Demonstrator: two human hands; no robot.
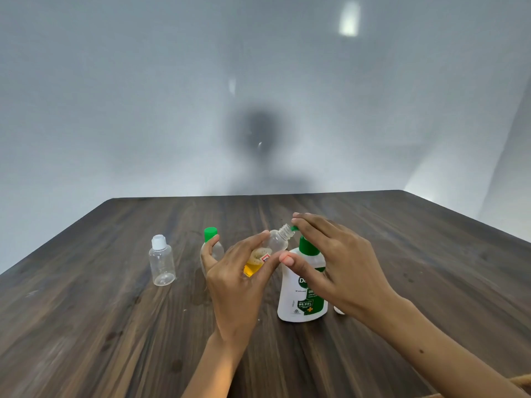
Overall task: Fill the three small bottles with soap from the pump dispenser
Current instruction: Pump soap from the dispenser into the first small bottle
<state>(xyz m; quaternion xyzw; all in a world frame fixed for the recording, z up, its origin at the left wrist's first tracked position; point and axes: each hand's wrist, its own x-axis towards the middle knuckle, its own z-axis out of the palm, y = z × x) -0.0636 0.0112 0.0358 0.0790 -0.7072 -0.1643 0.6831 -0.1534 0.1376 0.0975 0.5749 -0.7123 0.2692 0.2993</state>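
Note:
My left hand [234, 278] grips a small clear bottle [274, 242] with no cap, tilted so its threaded mouth sits right at the green nozzle of the pump dispenser [301, 294]. Yellow soap pools in the bottle's lower end. My right hand [333, 262] rests on the green pump head, fingers stretched over it, thumb beside the dispenser's neck. A green-capped small bottle [211, 242] stands just behind my left hand, partly hidden. A white-capped, clear, empty-looking bottle [161, 261] stands upright further left.
Everything sits on a dark wooden table [115, 326] against a pale wall. A small white object [339, 310], perhaps a loose cap, peeks out beside the dispenser under my right wrist.

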